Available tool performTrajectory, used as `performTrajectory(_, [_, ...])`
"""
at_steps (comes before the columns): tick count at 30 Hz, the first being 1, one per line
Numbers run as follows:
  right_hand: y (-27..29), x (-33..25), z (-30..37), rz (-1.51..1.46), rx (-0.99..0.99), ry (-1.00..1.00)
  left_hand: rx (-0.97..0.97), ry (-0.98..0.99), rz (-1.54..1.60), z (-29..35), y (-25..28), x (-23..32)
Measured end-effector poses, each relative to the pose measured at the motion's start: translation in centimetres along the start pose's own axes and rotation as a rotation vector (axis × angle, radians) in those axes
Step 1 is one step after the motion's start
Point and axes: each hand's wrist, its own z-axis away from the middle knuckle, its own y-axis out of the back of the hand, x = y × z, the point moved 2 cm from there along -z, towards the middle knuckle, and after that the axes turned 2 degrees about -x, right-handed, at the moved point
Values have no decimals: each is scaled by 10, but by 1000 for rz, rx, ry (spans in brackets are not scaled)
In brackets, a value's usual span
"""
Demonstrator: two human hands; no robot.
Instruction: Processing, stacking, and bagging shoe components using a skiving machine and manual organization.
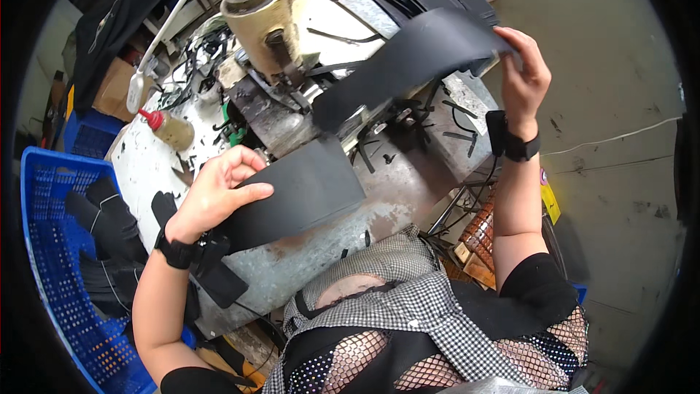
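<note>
A metal-topped workbench (306, 264) is spanning the middle, a blue perforated crate (41, 222) standing at its left. Over the bench, a curved black strip (415, 51) is arching, its end gripped by the right hand (526, 76). A flat black panel (306, 193) is lying near the front edge; the half-curled left hand (211, 193) is laying its thumb there, whether gripping I cannot tell. A red-capped bottle (175, 132) is sitting beyond.

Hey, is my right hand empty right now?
No, your right hand holds one end of a curved black strip, its fingers at the strip's upper right end.
</note>
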Motion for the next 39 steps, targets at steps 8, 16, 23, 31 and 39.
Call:
performTrajectory(8, [-7,53,-12,-635,-262,-893,25,-16,-76,4,4,-1])
performTrajectory(16, [-23,11,0,589,-6,-230,76,26,-102,10,14,2])
performTrajectory(23, [-85,-94,58,-67,-524,286,81,25,-129,-13,9,13])
performTrajectory(31, [-34,-37,-4,137,-244,248,-1,38,-85,-9,5,19])
performTrajectory(39, [1,56,-20,-475,-229,-696,29,7,-11,5,11,9])
